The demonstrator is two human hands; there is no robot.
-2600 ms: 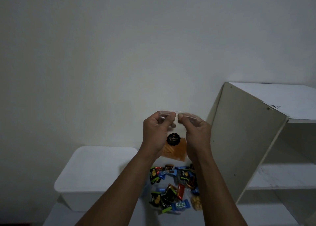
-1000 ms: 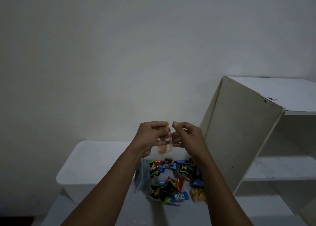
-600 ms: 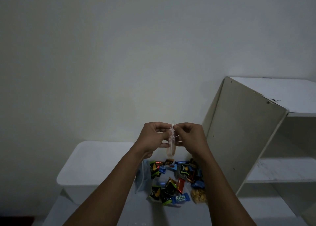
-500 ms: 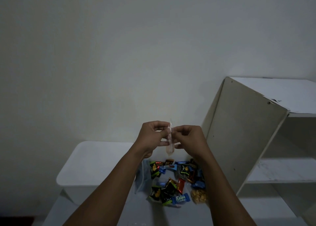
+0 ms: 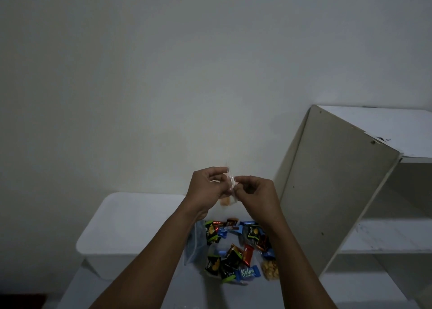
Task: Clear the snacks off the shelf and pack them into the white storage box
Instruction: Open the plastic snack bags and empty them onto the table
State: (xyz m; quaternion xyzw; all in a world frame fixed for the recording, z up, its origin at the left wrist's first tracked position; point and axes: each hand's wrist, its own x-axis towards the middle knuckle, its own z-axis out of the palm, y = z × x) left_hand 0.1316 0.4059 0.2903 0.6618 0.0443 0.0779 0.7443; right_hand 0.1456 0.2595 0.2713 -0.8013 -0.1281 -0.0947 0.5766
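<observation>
clear glossy plastic snack bag (image 5: 230, 184)

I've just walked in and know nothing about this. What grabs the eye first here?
The two hands, left hand and right hand, meet at centre, pinching a small clear packet with something orange inside. Just below them lies a bright heap of snack wrappers, the only strong colour in the dim room. A white storage box sits to the left and a white shelf stands to the right.
</observation>
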